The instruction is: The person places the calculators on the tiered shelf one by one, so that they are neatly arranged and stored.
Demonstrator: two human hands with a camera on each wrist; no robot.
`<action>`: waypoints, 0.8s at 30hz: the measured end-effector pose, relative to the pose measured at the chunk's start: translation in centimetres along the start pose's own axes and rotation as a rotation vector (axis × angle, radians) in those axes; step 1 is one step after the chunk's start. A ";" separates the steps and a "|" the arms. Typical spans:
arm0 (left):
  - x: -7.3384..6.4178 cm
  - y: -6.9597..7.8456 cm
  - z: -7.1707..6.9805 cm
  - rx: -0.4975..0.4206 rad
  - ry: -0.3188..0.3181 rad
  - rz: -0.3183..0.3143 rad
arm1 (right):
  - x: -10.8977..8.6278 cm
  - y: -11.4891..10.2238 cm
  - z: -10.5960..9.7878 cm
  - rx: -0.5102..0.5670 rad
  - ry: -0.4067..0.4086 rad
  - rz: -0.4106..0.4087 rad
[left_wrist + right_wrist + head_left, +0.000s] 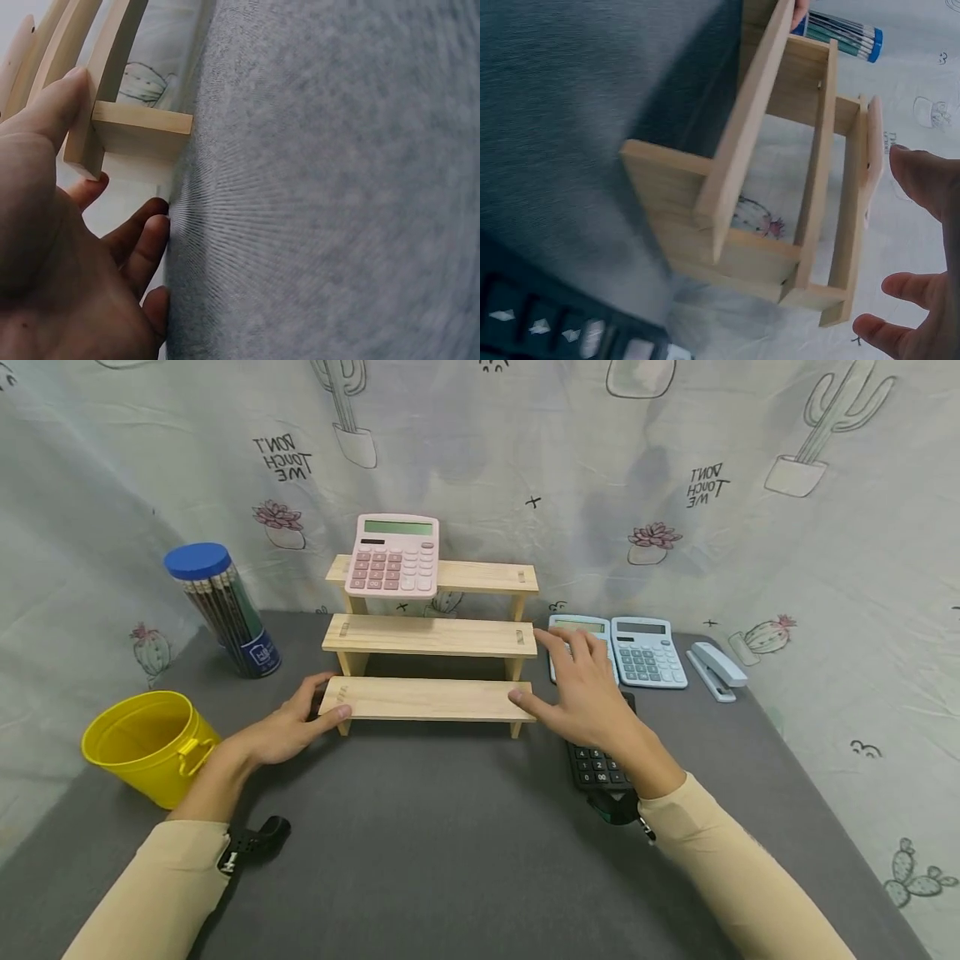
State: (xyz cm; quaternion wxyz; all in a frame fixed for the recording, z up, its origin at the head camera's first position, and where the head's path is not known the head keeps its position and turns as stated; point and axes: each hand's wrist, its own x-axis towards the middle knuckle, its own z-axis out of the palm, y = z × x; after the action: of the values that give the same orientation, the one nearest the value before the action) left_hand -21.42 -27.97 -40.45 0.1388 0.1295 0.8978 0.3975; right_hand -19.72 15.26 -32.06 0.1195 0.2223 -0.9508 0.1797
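A three-step wooden shelf [427, 700] stands on the grey table, with a pink calculator [393, 560] leaning on its top step. My left hand [288, 731] holds the left end of the lowest step. In the left wrist view, the thumb lies on top of that wooden step [112, 64] and a fingertip shows behind its end; the other fingers hang below. My right hand [588, 697] hovers by the shelf's right end, fingers spread and holding nothing. The right wrist view shows its fingers [907, 289] apart from the wood. Beneath this hand is a black calculator [596, 768], partly hidden.
Two light blue calculators [648, 653] stand at the back right, one partly covered by my right hand. Beside them is a light blue stapler [716, 670]. A blue-lidded tub of pencils [225, 610] and a yellow bucket [150, 752] are on the left. A printed curtain [487, 468] hangs behind.
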 end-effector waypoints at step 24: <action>-0.4 0.7 -0.2 0.019 -0.013 -0.003 | -6.0 5.8 1.4 0.030 -0.061 0.132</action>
State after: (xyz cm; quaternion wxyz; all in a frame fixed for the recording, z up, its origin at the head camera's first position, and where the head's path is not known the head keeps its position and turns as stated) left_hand -21.00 -27.76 -39.71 0.1442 0.1321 0.9008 0.3877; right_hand -17.43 21.81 -36.85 0.0749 0.1662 -0.9638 0.1948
